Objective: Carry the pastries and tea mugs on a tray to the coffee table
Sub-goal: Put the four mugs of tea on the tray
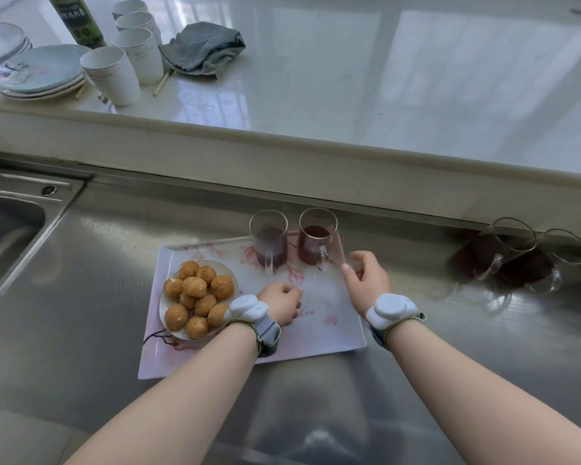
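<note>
Loading looks finished — my floral tray (pixel 319 333) sits on the steel counter (pixel 81 280), plate of fried pastry balls (pixel 197 298) at its left edge, two glass tea mugs (pixel 294 241) at its far right corner. My left hand (pixel 280 303) hovers loosely curled, holding nothing; my right hand (pixel 366 280) is half-open on the right rim (no grip yet). Next: grasp both short edges, lift level.

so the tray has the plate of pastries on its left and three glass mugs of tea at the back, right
Not quite: the head view shows two mugs, and, at the back of the tray, not three. Two more glass mugs stand off the tray on the counter to the right. The plate of pastries is on the tray's left, as you said.
</note>
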Demonstrator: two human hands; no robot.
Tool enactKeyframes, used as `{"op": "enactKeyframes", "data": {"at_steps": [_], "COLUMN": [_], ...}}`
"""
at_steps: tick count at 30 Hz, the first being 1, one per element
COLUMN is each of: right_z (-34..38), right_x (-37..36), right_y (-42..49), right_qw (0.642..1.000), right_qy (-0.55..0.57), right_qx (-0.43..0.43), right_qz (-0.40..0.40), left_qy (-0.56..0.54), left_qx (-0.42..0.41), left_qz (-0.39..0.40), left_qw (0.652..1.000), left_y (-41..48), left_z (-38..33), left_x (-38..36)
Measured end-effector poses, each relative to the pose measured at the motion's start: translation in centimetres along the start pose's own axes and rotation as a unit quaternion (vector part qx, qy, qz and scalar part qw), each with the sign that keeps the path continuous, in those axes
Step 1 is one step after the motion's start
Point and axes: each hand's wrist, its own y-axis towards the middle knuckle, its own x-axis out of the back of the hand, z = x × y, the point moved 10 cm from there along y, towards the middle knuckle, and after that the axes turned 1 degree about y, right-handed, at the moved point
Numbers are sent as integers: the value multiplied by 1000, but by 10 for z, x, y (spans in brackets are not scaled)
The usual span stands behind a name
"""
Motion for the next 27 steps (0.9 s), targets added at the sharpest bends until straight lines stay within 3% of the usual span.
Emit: {"op": "enactKeyframes", "data": {"at_steps": [6, 10, 15, 22, 27], "right_z": [-1, -25, -86, -169, -220], "right_x": [64, 123, 190, 257, 262], "right_y": [-15, -23, -30, -25, 1], "right_qw": [996, 991, 984, 956, 948], "right_qy": [-47, -43, -18, 48, 111], "right_qx": [56, 45, -10, -124, -228], "right_qz": [-52, -117, -180, -261, -190], "left_qy": [150, 177, 217, 148, 43], "left_qx": [-166, -199, -201, -124, -56], "left_qz": [5, 50, 93, 165, 202], "left_qw": [975, 963, 951, 967, 977], "left_y": [-17, -15, -2, 10, 11], "left_z": [-77, -108, -126, -132, -135], "left_x": [-66, -121, -195, -290, -330]}}
